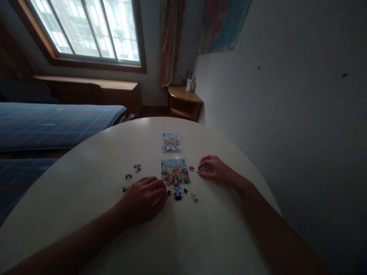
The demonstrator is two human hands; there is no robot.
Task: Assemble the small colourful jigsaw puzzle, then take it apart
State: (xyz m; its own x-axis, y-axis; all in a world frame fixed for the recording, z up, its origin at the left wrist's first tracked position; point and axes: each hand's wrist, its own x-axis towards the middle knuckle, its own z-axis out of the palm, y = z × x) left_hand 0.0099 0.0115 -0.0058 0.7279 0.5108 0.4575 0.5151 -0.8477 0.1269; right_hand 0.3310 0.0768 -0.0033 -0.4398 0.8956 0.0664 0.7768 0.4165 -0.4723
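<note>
A small, partly assembled colourful jigsaw puzzle (pixel 175 172) lies in the middle of a round white table (pixel 94 152). My left hand (pixel 145 198) rests palm down just left of the puzzle's lower edge, fingers together and flat on the table. My right hand (pixel 213 169) sits to the right of the puzzle, fingers curled in a pinch on a loose puzzle piece (pixel 203 169). Loose pieces (pixel 178 193) lie below the puzzle, and a few more pieces (pixel 137 167) lie to the left.
A small printed picture card (pixel 171 141) lies beyond the puzzle. A bed with a blue checked cover (pixel 51 122) stands at left, a wooden corner shelf (pixel 185 101) by the wall, a window (pixel 86 26) above.
</note>
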